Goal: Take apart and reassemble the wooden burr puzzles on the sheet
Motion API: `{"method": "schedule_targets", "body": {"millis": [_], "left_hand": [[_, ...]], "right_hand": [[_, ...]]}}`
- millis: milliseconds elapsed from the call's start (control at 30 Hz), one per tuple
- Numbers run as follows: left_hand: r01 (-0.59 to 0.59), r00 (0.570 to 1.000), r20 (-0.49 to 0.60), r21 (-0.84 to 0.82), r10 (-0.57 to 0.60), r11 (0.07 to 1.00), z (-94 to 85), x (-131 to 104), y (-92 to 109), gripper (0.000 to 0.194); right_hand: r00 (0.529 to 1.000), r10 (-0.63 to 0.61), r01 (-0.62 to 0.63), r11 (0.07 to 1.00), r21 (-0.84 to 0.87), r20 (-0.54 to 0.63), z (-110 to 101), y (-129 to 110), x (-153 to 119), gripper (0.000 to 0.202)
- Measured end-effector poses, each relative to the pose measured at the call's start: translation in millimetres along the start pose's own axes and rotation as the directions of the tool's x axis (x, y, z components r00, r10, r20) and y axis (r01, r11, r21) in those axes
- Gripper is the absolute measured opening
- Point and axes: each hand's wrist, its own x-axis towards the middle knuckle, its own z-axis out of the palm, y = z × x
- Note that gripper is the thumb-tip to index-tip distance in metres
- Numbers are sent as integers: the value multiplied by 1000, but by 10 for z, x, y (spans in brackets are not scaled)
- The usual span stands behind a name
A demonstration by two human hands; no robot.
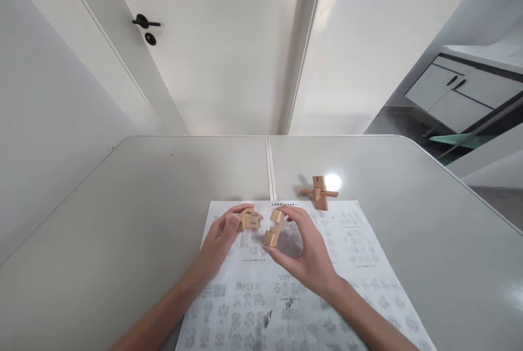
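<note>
My left hand (pixel 223 236) is closed around wooden puzzle pieces (pixel 248 220), light in colour, with dark marks written on one face. How many pieces it holds I cannot tell. Between the thumb and fingers of my right hand (pixel 308 247) is a notched wooden puzzle piece (pixel 273 229), gripped at its two ends and tilted. A small gap separates it from the wood in my left hand. Both hands are above a printed instruction sheet (pixel 310 318) with rows of small grey diagrams.
Beyond the sheet's top edge, a cross-shaped wooden puzzle assembly (pixel 319 193) with a dark mark stands partly on the paper. The pale table (pixel 163 193) has a seam (pixel 270 168) down its middle. Behind it is a white door with a black handle (pixel 143 22); a cabinet (pixel 457 86) is at right.
</note>
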Motion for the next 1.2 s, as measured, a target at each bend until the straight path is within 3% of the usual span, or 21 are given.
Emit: {"method": "schedule_targets", "body": {"millis": [100,333,433,633,900,1067,1200], "left_hand": [[-52,998,-27,92,55,994,12,-22,55,61],[-105,994,44,137,100,985,66,-79,95,54],[-123,992,61,178,114,976,79,-88,102,53],[-132,990,76,171,120,976,81,-96,73,54],[-151,982,138,193,125,970,69,-113,19,55],[-145,984,133,204,119,968,59,-102,25,53],[-138,983,145,204,110,969,59,-98,26,54]], "right_hand": [[995,50,-45,997,-70,81,34,38,1,57],[987,3,19,990,-141,159,79,80,-24,55],[989,9,5,996,-91,148,38,55,-11,60],[992,-14,-4,990,144,124,-47,-41,24,25],[987,43,-75,974,214,153,-8,-42,-30,15],[988,-49,32,993,114,145,-26,-60,-2,10],[967,-151,163,986,-40,206,-2,-55,-14,7]]}}
